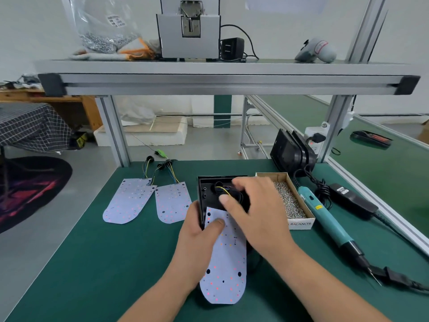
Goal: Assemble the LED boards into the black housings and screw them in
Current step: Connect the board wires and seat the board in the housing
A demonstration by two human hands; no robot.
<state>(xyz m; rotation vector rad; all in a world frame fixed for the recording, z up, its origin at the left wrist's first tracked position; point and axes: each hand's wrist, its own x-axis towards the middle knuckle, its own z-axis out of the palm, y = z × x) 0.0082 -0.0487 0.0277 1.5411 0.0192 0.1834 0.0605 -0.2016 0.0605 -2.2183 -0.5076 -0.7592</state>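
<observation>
Green desk (92,263) fills the view, with the aluminium shelf (209,73) running across above it. Dead centre, the black housing (205,189) lies open side up, and the LED board (226,270) slopes out of it towards the person, rounded end nearest. The left hand (197,231) has a firm grip: thumb flat on the board, fingers wrapped round the housing's left wall, pinching the two together. The right hand (257,212) reaches into the housing, its grip curled tight over the wires (226,191) at the board's far end. Two spare boards (130,201) lie flat to the left, side by side. To the right are the teal screwdriver (327,219) and, beside the housing, the screw box (301,223).
</observation>
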